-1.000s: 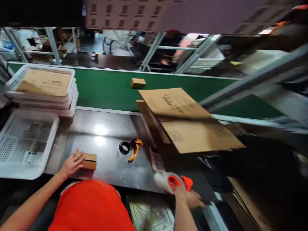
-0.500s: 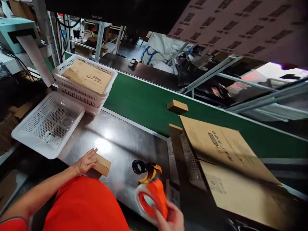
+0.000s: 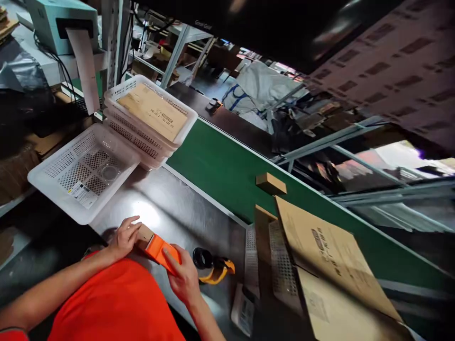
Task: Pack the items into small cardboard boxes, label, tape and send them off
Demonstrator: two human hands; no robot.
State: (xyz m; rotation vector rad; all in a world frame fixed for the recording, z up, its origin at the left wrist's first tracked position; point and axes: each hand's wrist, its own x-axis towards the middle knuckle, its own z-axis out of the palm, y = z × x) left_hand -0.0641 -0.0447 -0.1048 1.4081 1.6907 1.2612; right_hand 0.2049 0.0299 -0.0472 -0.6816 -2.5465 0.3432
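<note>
On the metal table, a small cardboard box (image 3: 143,233) sits right in front of my body. My left hand (image 3: 124,240) has its fingers bent over the box's left end, steadying it. An orange tape dispenser (image 3: 160,252) is gripped in my right hand (image 3: 184,273), its front end against the right part of the box. My right hand and the dispenser hide much of that side. Just right of this hand lie a black ring-shaped thing (image 3: 202,258) and a yellow-and-black tool (image 3: 221,271) whose kind I cannot make out.
A white plastic basket (image 3: 42,176) stands at the left, beside stacked baskets (image 3: 185,128) with flat cardboard inside. Behind the table (image 3: 177,199) runs a green conveyor belt (image 3: 220,163) carrying a small box (image 3: 270,183). Large cardboard (image 3: 341,255) rises at the right; a screen (image 3: 256,23) hangs overhead.
My right hand has brought the tape dispenser leftward from the table's front right onto the small box. My left hand stays at the box, its fingers more bent. The view has shifted.
</note>
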